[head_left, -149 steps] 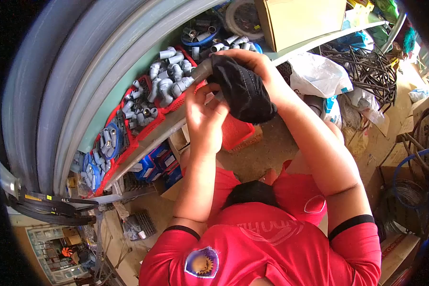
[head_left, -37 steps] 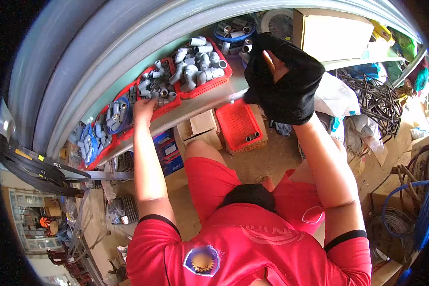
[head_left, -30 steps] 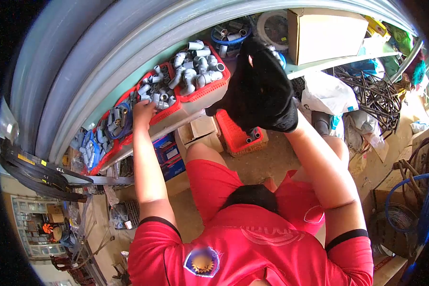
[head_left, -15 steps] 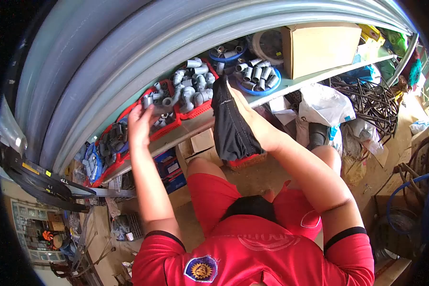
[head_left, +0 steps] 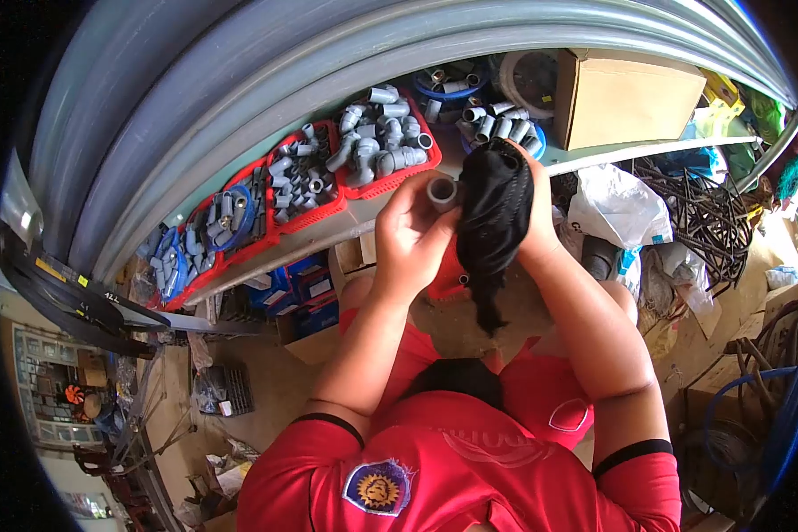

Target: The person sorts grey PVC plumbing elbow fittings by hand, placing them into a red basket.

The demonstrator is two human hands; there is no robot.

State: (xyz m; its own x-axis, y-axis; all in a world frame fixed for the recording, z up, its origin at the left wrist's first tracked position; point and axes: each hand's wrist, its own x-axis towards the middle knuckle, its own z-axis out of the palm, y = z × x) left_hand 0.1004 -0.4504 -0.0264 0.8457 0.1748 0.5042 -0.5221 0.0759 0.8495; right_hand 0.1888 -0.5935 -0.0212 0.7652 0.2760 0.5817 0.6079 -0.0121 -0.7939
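A grey pipe fitting [head_left: 442, 194] with its round opening facing up is held between the thumb and fingers of my left hand [head_left: 412, 238]. Just to its right, my right hand [head_left: 532, 199] grips a black cloth [head_left: 495, 213], which is bunched up with its lower end hanging down. The fitting is close to the cloth's left side; whether they touch I cannot tell. Behind my left hand, a red basket [head_left: 377, 188] holds several grey elbow and straight fittings.
More red baskets [head_left: 313, 218] and blue bowls of fittings line the shelf [head_left: 585, 161]. A cardboard box [head_left: 629, 99] stands on its right part. Large grey pipes [head_left: 195, 97] curve overhead. White bags [head_left: 619, 206] and black coiled rods lie at the right.
My left hand has moved right from the baskets, now with a grey fitting in it. The black cloth, spread over my right hand before, is now bunched in its grip.
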